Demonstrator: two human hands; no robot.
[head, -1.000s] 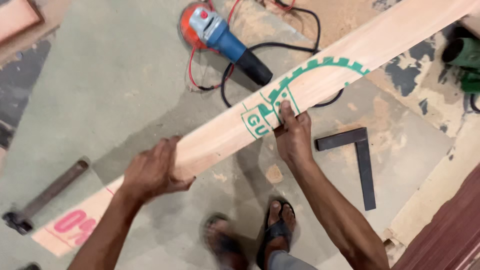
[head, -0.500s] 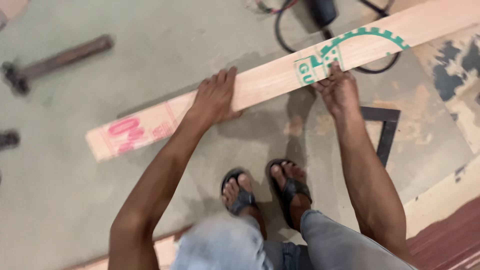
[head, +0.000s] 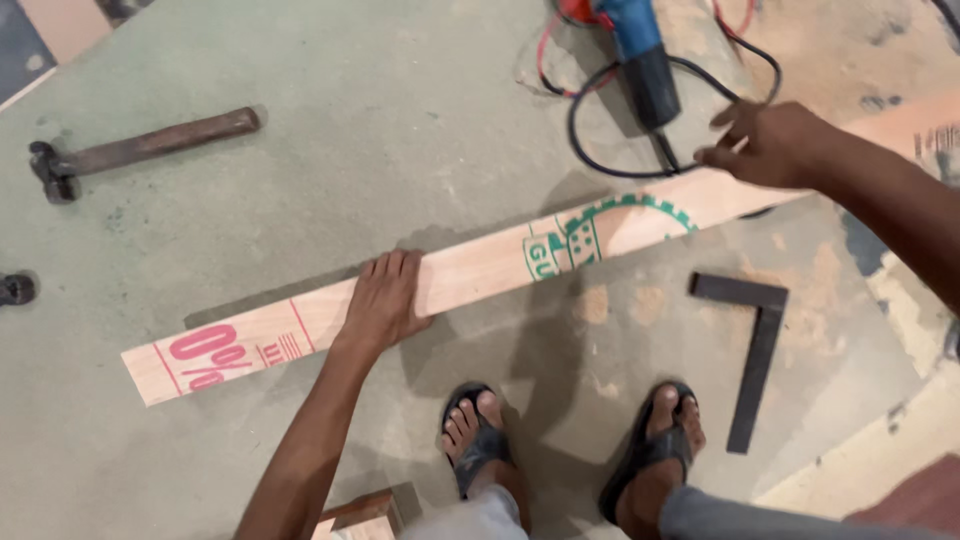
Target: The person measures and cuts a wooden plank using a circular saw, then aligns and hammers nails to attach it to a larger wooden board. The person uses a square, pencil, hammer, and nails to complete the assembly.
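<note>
Head view: a grey-green floor (head: pixel 330 150) is seen from above, and across it a long wooden plank (head: pixel 480 270) is laid, with its long axis going from the lower left of the frame up to the upper right. Red marks are printed at its lower-left end and a green round mark near its middle. The plank is pressed down by the left hand (head: pixel 385 300), left of the centre, with the fingers flat, close together and spread over the upper edge. The right hand (head: pixel 765 145) is held at the upper right, over the far part of the plank, fingers half curled around nothing; whether the wood is touched cannot be told. Just above this hand a blue power tool (head: pixel 640 50) with its black cable (head: pixel 600 130) is lying. A black metal square (head: pixel 755 350) is placed at the lower right, apart from the plank. A hammer (head: pixel 140 150) rests at the upper left. Two sandalled feet (head: pixel 570 450) are seen at the bottom.
</note>
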